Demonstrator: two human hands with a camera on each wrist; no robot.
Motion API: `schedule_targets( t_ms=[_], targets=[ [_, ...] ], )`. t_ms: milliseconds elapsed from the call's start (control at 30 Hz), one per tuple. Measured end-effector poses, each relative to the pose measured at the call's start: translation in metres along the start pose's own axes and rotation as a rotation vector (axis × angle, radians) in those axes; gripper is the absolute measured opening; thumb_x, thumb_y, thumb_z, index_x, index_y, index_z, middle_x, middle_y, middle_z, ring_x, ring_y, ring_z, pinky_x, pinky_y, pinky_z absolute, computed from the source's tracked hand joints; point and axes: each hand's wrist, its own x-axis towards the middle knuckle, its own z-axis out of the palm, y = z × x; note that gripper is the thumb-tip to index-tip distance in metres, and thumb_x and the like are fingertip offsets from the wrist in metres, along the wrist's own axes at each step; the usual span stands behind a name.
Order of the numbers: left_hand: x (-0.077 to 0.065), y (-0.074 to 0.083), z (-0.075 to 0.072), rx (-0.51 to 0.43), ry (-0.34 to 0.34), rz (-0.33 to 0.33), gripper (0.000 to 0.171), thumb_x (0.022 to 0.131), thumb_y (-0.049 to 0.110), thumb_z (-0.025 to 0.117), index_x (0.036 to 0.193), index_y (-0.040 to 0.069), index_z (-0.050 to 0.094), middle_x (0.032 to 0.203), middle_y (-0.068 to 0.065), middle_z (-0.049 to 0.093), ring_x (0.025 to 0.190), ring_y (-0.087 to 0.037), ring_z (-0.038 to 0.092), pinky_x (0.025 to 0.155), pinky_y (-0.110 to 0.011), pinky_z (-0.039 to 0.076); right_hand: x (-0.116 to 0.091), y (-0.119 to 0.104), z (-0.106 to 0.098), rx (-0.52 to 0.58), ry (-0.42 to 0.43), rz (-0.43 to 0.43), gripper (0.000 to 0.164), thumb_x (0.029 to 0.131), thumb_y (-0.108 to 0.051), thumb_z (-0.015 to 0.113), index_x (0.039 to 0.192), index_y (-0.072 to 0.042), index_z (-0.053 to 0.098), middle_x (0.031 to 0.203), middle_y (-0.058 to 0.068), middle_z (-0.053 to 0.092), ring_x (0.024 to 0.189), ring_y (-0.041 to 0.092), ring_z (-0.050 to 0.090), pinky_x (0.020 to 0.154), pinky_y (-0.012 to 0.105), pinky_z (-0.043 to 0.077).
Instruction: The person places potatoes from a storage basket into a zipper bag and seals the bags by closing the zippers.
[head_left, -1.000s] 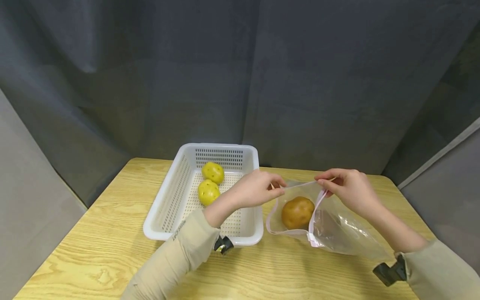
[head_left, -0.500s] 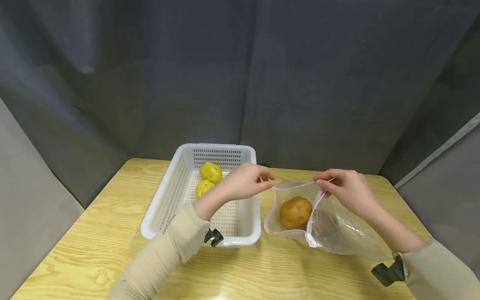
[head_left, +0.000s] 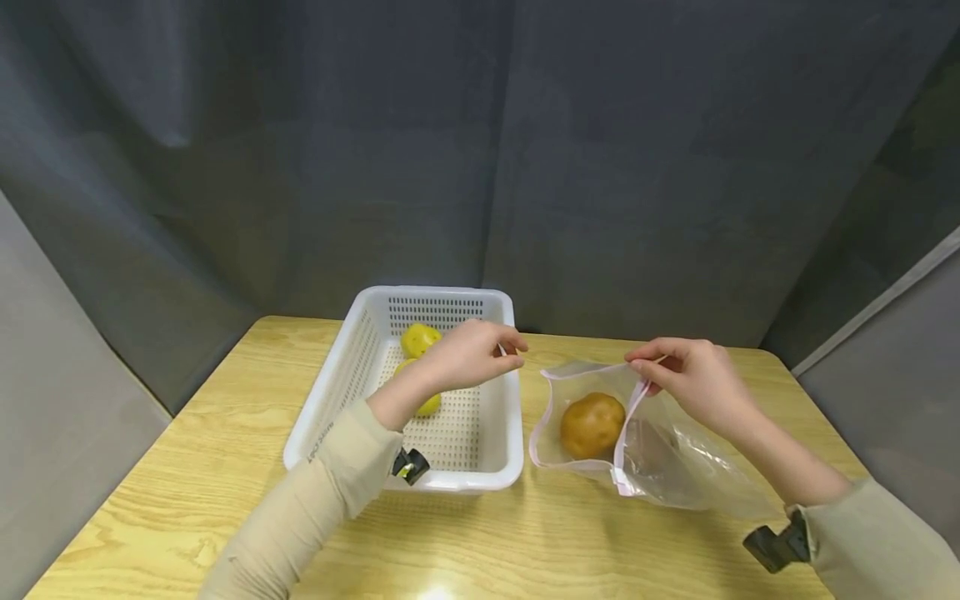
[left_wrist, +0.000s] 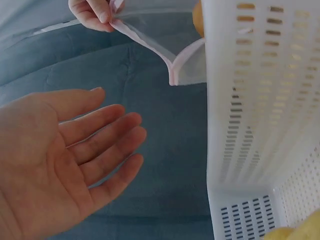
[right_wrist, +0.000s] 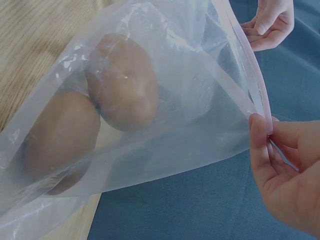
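Observation:
My right hand pinches the pink-edged mouth of a clear zip bag between thumb and fingertips. The mouth gapes toward the left. Inside it sits a brown potato; in the right wrist view a second brown potato shows through the plastic farther in. My left hand hovers over the right side of a white perforated basket, holding nothing. Its fingers are relaxed and spread in the left wrist view. Two yellow potatoes lie in the basket, partly hidden behind the left hand and forearm.
The basket and bag stand side by side on a light wooden table. Close behind the table's back edge hangs a dark curtain. Grey panels rise at both sides.
My left hand has let go of the bag's mouth and drawn back left over the basket. The right hand still pinches the bag's edge, nearly where it was.

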Motion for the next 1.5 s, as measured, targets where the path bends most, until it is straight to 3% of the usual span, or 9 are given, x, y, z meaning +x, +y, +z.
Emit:
schedule_targets(
  t_ms=[633,867,1500],
  targets=[
    [-0.013,-0.037,-0.010,0.016,-0.017,-0.038,0.025,0.084,0.019,0.061,0.107,0.009,0.065,0.101,-0.002,0.067,0.089,-0.016,0.062,0.082,-0.029,0.047,-0.002,-0.001,0.001,0.001,-0.008,0.010,0.017,0.085,-0.018,0.063,0.096,-0.007,0.069,0.079,0.003,0.068,0.061,0.011,0.061,0.057,0.023,0.050],
    [-0.018,-0.045,-0.012,0.010,-0.016,-0.108,0.026,0.084,0.020,0.062,0.108,0.010,0.065,0.102,-0.002,0.067,0.089,-0.016,0.061,0.081,-0.029,0.047,-0.002,-0.001,0.003,0.006,0.003,-0.002,0.017,0.085,-0.017,0.063,0.096,-0.006,0.069,0.079,0.005,0.068,0.060,0.010,0.061,0.056,0.022,0.050],
    [-0.027,-0.069,-0.015,0.041,-0.022,-0.210,0.029,0.082,0.021,0.065,0.108,0.008,0.065,0.103,-0.007,0.066,0.092,-0.022,0.061,0.082,-0.035,0.047,-0.001,-0.002,0.007,0.018,-0.017,0.008,0.018,0.085,-0.021,0.063,0.096,-0.008,0.069,0.079,0.004,0.068,0.061,0.008,0.060,0.056,0.023,0.049]
  ],
)
